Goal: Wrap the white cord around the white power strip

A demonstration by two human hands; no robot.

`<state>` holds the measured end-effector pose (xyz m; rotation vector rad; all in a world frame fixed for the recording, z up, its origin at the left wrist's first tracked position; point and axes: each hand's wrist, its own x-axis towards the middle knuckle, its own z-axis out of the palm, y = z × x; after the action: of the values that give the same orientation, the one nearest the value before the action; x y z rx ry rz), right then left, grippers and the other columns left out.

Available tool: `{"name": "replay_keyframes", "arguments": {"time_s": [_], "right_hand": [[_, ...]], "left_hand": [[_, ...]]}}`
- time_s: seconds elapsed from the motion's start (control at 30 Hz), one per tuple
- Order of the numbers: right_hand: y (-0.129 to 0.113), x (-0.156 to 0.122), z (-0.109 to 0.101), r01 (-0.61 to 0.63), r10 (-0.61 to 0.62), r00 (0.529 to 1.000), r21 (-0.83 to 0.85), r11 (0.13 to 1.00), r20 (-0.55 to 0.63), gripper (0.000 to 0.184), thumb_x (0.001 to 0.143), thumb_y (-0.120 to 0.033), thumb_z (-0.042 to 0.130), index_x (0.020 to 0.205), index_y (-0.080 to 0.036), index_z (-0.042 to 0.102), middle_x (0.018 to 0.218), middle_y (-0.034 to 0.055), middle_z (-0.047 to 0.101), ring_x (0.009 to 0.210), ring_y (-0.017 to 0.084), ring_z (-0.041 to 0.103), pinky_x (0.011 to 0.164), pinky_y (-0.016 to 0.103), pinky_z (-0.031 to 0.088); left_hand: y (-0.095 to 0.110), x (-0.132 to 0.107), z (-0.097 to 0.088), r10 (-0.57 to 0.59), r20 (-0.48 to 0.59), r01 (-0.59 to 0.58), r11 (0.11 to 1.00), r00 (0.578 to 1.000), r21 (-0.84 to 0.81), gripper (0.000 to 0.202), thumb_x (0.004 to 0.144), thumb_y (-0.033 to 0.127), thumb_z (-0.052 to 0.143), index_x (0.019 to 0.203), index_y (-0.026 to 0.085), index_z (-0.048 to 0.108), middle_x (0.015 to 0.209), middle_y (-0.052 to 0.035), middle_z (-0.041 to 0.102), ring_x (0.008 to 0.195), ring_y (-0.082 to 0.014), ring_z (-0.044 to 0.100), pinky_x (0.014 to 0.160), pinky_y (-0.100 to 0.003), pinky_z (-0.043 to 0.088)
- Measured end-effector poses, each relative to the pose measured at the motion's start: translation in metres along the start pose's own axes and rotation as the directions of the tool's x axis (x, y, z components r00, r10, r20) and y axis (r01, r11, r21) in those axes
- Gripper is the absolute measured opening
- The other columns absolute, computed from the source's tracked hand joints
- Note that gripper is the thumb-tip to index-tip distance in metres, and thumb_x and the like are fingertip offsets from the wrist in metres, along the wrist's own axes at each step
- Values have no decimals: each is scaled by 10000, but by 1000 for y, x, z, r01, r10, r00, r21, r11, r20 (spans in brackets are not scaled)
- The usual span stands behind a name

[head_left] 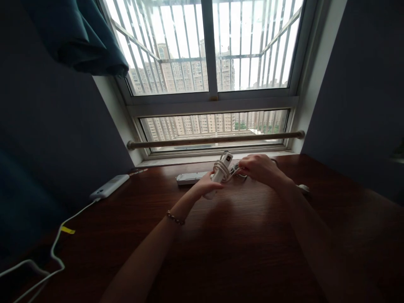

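Note:
My left hand point(206, 185) grips a white power strip point(217, 176), tilted up off the table, with a dark switch at its upper end. Several turns of white cord point(221, 167) are wound around the strip. To the right of it, my right hand point(257, 167) pinches the cord between thumb and fingers, which are partly hidden by the hand itself. Behind my left hand a second white power strip point(190, 178) lies flat on the table. A greyish bundle of cord point(235, 169) shows between my hands.
The brown wooden table point(227, 240) meets the window sill and a horizontal rail point(217, 140). At left lies a white power bank point(110, 186) with a white cable point(58, 242) and a yellow tag point(67, 230). A white plug-like piece point(303, 189) sits beyond my right forearm. A curtain point(88, 42) hangs upper left.

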<state>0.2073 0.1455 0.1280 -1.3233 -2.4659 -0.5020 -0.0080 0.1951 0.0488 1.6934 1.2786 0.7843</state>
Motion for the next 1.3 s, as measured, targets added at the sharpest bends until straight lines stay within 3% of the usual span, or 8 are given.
{"name": "replay_keyframes", "arguments": {"time_s": [0.1, 0.23, 0.5, 0.57, 0.73, 1.0, 1.13, 1.3], "right_hand": [[-6, 0, -3, 42, -42, 999, 7, 999, 2, 187, 837, -323, 541, 733, -172, 576, 788, 39, 633, 720, 184, 573, 543, 278, 203], [-12, 1, -3, 88, -89, 996, 53, 995, 16, 146, 811, -286, 580, 714, -177, 573, 781, 27, 638, 728, 178, 582, 545, 270, 218], [-23, 3, 7, 58, -63, 998, 179, 982, 19, 340, 670, -441, 707, 812, -187, 531, 664, 8, 594, 617, 161, 545, 509, 241, 230], [-23, 3, 12, 46, -52, 998, 206, 977, 25, 411, 630, -474, 724, 825, -183, 510, 659, 3, 580, 599, 151, 528, 502, 233, 241], [-10, 6, 25, 53, -73, 997, 399, 915, 35, 533, 543, -539, 742, 837, -172, 492, 695, -8, 540, 590, 117, 466, 510, 214, 283], [9, 7, 35, 41, -35, 999, 863, 504, -27, 617, 491, -459, 796, 934, -155, 493, 611, -71, 393, 528, 70, 332, 473, 187, 267], [6, 7, 32, 72, -74, 996, 925, 373, -47, 689, 542, -545, 734, 1042, -154, 466, 605, -79, 333, 528, 70, 280, 463, 185, 257], [-10, 5, 22, 112, -129, 986, 993, 25, -108, 691, 625, -621, 640, 1102, -158, 451, 625, -61, 351, 513, 69, 282, 455, 193, 236]], "left_hand": [[1, -3, 4, 107, -58, -83, 943, 993, 323, 745, 452, 245, 758, 1127, 175, 450, 823, -64, 613, 790, -285, 593, 675, -358, 449], [6, -12, 4, 248, -36, -174, 768, 968, 616, 551, 514, 249, 702, 1008, 139, 484, 879, -127, 598, 809, -330, 579, 674, -381, 428], [24, -26, -3, 499, 246, -448, 339, 831, 827, 523, 617, 73, 567, 1120, 138, 441, 1056, -129, 531, 1000, -293, 483, 870, -412, 366], [29, -29, -1, 536, 333, -513, 229, 776, 827, 477, 689, 57, 510, 1151, 156, 440, 1063, -115, 532, 1019, -277, 465, 916, -445, 329], [32, -33, 2, 666, 529, -590, -162, 527, 791, 492, 758, 47, 462, 1208, 244, 430, 1138, -66, 524, 1083, -253, 408, 1026, -564, 131], [32, -34, -6, 738, 457, -598, -91, 497, 796, 578, 666, 193, 558, 1226, 278, 439, 1177, -85, 482, 1047, -306, 387, 869, -492, 326], [35, -38, -9, 820, 420, -634, -93, 388, 768, 527, 649, 267, 559, 1172, 274, 497, 1140, -85, 505, 1049, -305, 399, 870, -476, 322], [40, -44, -4, 927, 278, -734, -6, 250, 679, 613, 638, 302, 533, 1233, 197, 427, 1078, -107, 544, 1020, -288, 448, 865, -449, 359]]}}
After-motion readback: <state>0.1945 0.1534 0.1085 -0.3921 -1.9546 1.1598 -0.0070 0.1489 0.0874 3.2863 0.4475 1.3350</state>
